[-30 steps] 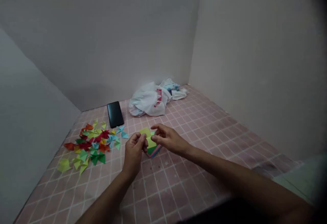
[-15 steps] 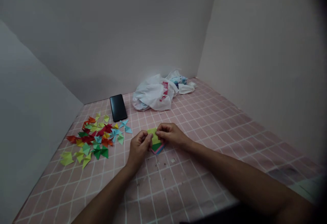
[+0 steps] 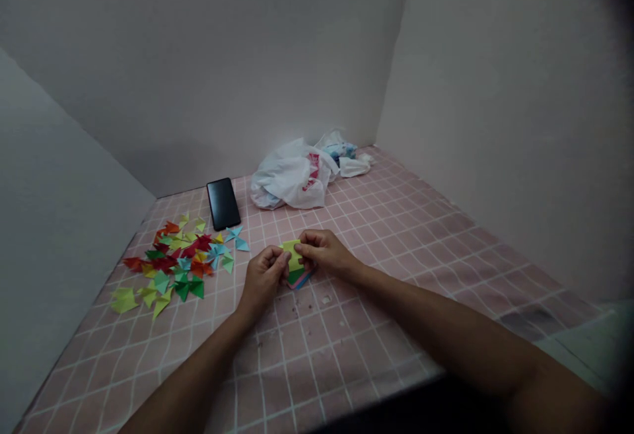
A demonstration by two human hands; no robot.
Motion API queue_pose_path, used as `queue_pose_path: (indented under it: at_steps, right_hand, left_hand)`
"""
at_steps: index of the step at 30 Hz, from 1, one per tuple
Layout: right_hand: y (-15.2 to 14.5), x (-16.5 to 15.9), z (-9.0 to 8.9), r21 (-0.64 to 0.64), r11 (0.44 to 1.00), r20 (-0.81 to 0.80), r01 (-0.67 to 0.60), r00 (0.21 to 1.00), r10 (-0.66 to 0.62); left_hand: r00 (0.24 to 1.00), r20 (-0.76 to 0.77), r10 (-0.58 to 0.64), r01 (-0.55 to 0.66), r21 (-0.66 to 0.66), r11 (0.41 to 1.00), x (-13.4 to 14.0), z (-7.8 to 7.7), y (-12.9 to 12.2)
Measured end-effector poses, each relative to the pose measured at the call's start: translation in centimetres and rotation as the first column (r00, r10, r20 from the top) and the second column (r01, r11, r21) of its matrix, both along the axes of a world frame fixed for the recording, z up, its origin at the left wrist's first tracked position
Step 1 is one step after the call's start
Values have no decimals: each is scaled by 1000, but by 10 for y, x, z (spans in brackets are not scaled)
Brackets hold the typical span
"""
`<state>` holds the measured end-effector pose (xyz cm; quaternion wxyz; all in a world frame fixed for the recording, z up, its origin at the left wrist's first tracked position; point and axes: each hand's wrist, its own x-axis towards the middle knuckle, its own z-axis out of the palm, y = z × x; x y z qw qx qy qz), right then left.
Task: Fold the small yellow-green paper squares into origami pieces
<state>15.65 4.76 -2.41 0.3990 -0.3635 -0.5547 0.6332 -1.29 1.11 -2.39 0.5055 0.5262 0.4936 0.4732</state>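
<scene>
A small yellow paper (image 3: 293,260) is pinched between my two hands at the middle of the table. My left hand (image 3: 263,277) grips its left edge with thumb and fingers closed. On the other side, my right hand (image 3: 327,253) holds the upper right edge between thumb and forefinger. Just below the yellow paper shows a stack of coloured paper sheets (image 3: 299,279), with green, pink and blue edges visible. My fingers cover part of both the paper and the stack.
Many folded paper pieces (image 3: 181,285) in green, yellow, red, orange and blue lie spread at the left. Behind them rests a black phone (image 3: 223,203). White plastic bags (image 3: 290,176) sit against the back wall. A pink checked cloth (image 3: 421,242) covers the table.
The whole view has shifted slightly, so everything sits a little further left and up. Both hands keep their pinch on the yellow paper, with little other visible movement.
</scene>
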Motion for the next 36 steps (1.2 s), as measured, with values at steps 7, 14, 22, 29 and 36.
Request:
queue_pose_path:
  at_steps: [7, 14, 22, 29, 36]
  right_hand:
    - [-4, 0, 4, 105, 994, 33, 10, 999, -13]
    - [-6, -3, 3, 74, 997, 22, 0, 1000, -2]
    - [-5, -1, 2, 88, 996, 30, 4, 1000, -6]
    - [-4, -2, -3, 155, 988, 5, -16, 1000, 16]
    - [-3, -2, -6, 250, 968, -84, -3, 996, 25]
  left_hand:
    - [995, -101, -21, 30, 92, 995, -3, 2, -3]
    - [997, -56, 46, -38, 146, 989, -2, 1, -3]
    - [987, 150, 64, -86, 142, 986, 2, 1, -3]
    - [990, 124, 69, -89, 168, 982, -1, -4, -4]
    - [994, 56, 93, -102, 203, 974, -4, -6, -3]
